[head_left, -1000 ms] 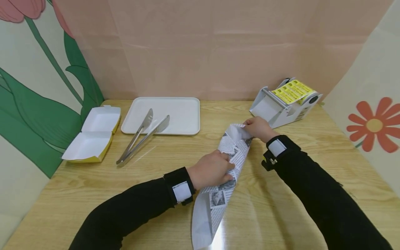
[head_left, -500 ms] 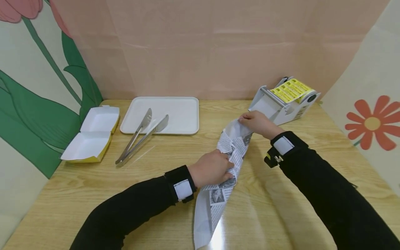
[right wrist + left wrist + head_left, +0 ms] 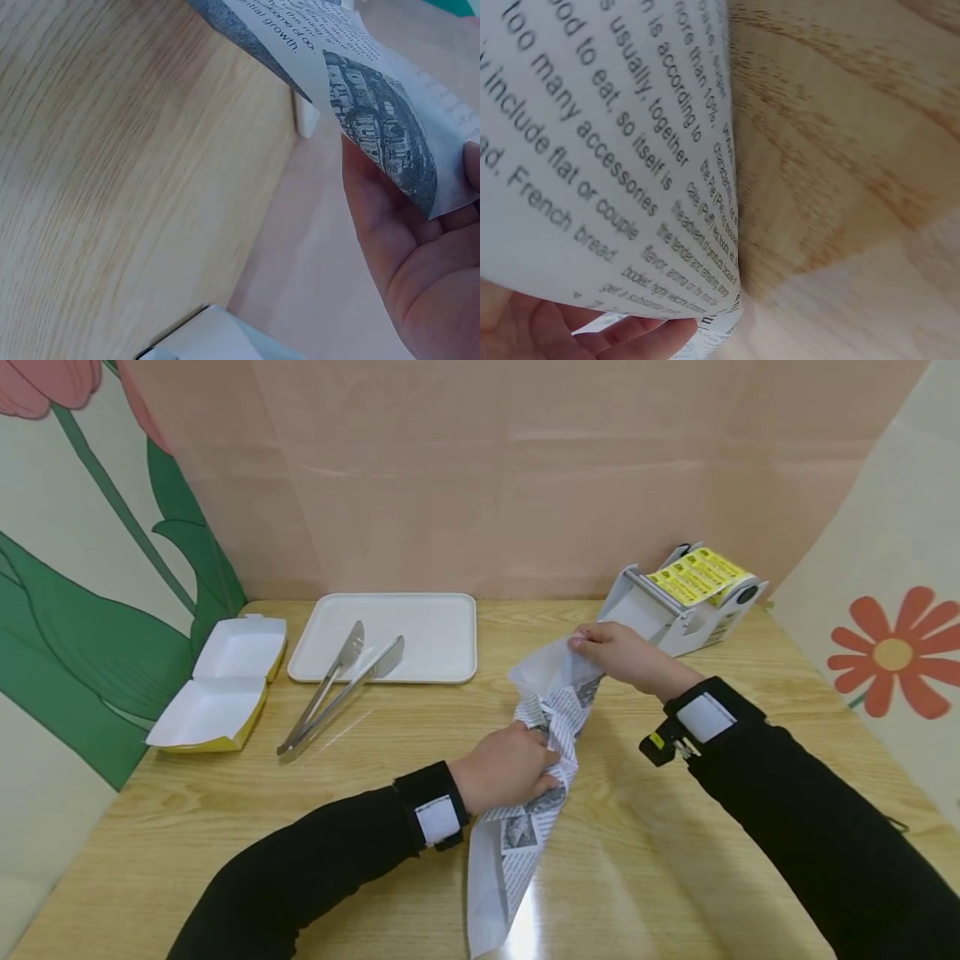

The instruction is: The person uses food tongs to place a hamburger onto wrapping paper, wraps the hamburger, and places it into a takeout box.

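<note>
A long strip of newsprint-patterned wrapping paper (image 3: 525,860), folded lengthwise, runs from the front edge of the view toward the label dispenser. My left hand (image 3: 504,767) grips it around the middle, fingers curled over the printed layer; in the left wrist view its fingers (image 3: 641,337) show below the bulging text. At the far end my right hand (image 3: 626,653) pinches the paper's corner between thumb and fingers, raised above the table. The right wrist view has the paper (image 3: 379,120) lying across the fingers with the thumb on top. What lies inside the folds is hidden.
Behind on the right stands a label dispenser (image 3: 682,597) with yellow labels, close to the right hand. Metal tongs (image 3: 322,702) lean on a white tray (image 3: 438,643) at the back. An open yellow-and-white takeaway box (image 3: 217,685) sits at the left.
My right hand has moved slightly up and back, lifting the paper's far end, which now opens wider and shows more of its plain side. The left hand has stayed in place.
</note>
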Demonstrator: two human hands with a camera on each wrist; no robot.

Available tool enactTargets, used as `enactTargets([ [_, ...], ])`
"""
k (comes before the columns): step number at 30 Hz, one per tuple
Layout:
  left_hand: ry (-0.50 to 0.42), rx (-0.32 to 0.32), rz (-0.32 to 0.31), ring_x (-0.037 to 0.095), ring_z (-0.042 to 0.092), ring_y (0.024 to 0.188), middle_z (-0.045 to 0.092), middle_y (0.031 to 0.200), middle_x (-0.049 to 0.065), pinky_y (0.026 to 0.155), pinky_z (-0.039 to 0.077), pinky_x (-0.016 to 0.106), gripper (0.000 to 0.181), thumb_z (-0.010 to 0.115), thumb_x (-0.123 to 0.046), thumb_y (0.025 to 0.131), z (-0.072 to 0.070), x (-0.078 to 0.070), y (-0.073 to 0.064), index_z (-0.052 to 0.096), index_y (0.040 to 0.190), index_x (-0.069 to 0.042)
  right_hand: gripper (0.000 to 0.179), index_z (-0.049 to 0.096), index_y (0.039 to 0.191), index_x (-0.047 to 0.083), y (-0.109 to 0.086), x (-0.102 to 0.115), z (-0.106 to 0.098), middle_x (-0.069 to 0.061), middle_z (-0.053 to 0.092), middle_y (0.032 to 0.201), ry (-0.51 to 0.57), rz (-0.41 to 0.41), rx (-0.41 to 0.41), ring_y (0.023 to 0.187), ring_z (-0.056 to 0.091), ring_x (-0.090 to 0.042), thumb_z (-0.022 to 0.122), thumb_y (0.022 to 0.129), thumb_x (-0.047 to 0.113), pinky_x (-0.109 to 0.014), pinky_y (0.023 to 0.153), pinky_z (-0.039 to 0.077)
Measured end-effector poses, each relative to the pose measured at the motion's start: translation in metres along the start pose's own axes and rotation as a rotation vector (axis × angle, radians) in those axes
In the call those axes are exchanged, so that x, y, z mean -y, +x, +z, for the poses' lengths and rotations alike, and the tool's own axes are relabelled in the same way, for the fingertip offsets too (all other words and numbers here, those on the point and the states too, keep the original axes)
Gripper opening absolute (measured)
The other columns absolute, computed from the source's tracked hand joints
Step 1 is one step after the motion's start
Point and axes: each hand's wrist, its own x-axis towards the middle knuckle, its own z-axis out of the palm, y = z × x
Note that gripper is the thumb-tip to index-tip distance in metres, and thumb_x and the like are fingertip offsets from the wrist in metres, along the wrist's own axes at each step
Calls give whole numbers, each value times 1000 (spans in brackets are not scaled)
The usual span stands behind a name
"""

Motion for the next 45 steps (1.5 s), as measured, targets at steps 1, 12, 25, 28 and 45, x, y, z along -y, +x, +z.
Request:
enactTargets([
  [1, -4, -3, -6, 14, 62, 99, 69, 110, 2, 89, 47, 29, 38, 57, -40, 97, 0, 0, 0, 67, 124, -16, 28, 53, 99, 0, -3, 3, 0, -8, 43, 82, 6, -13, 7, 72, 42, -18, 40, 106, 24, -33, 64, 37],
  [12, -38, -41, -56, 13, 61, 104, 69, 113, 0, 93, 45, 29, 38, 57, -40, 97, 4, 0, 1, 68, 123, -15, 17, 54, 93, 3, -26, 29, 7, -4, 42, 76, -29, -112, 32, 66, 39, -16, 45, 103, 12, -29, 59, 35],
  [25, -15, -31, -113, 17, 58, 105, 65, 118, 5, 91, 45, 31, 40, 54, -40, 99, 5, -1, 3, 67, 125, -12, 26, 53, 96, 0, -25, 17, 20, -6, 43, 78, 78, -49, -22, 69, 42, -16, 59, 98, 25, -29, 62, 37],
  [28, 6, -41, -109, 16, 57, 104, 65, 119, 5, 90, 44, 30, 41, 53, -41, 99, 6, -1, 2, 66, 125, -12, 32, 51, 119, -3, -21, 8, 22, -14, 54, 101, 173, 31, -6, 90, 54, -21, 61, 97, 18, -30, 76, 49],
  [45, 68, -62, -72, 18, 56, 100, 61, 125, 8, 82, 45, 28, 41, 53, -42, 99, 9, 0, 0, 67, 124, -14, 68, 32, 145, -4, 0, -6, 22, -29, 51, 126, 45, 228, -110, 107, 54, -34, 65, 86, -1, -39, 84, 49],
])
